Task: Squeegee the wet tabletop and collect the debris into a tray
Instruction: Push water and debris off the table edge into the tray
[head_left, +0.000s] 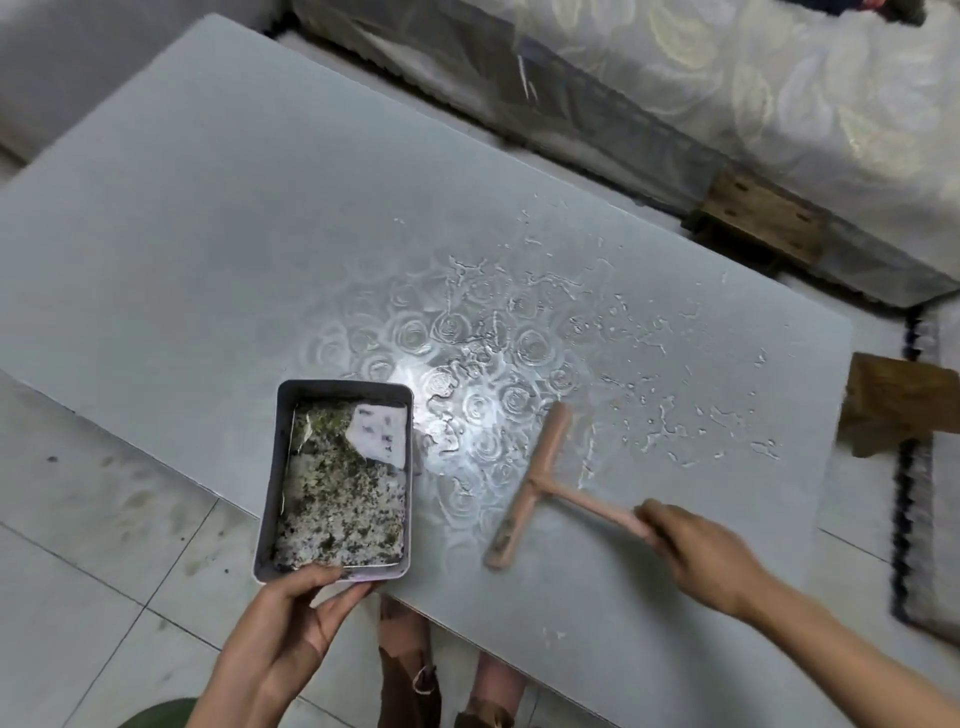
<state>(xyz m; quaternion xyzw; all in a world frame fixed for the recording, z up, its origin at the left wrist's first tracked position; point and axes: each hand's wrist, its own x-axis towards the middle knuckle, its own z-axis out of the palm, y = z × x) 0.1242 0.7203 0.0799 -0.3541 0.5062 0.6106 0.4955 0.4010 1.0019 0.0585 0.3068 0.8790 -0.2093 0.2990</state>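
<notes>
1. The right hand (696, 556) is clamped round the end of the squeegee's (535, 483) handle, with the fingers curled over it. The blade lies ahead of the knuckles, flat on the tabletop (208, 234).
2. The left hand (296, 618) grips the tray (270, 493) by its near wall, thumb at the rim and fingers curled beneath. The tray sits at the table's near edge, its near-left corner hanging over the floor (78, 571).
3. Squeegee and tray are near each other but apart, with the blade to the tray's right and angled toward it.
4. The squeegee is pink, T-shaped and smooth, with dark grime at the blade's near end.
5. The tray is grey, rectangular and round-cornered. It holds wet, speckled green-black debris (337, 499) and a pale paper scrap (379, 431).
6. The tabletop is matt grey. Water (493, 364) spreads beyond the blade as a glossy puddle, with broken beads to the right.
7. A rose-patterned mattress (727, 78) runs along the far side, and its pattern is mirrored in the puddle.
8. A wooden block (763, 218) sits by the far edge, and a second block (898, 405) by the right end.
</notes>
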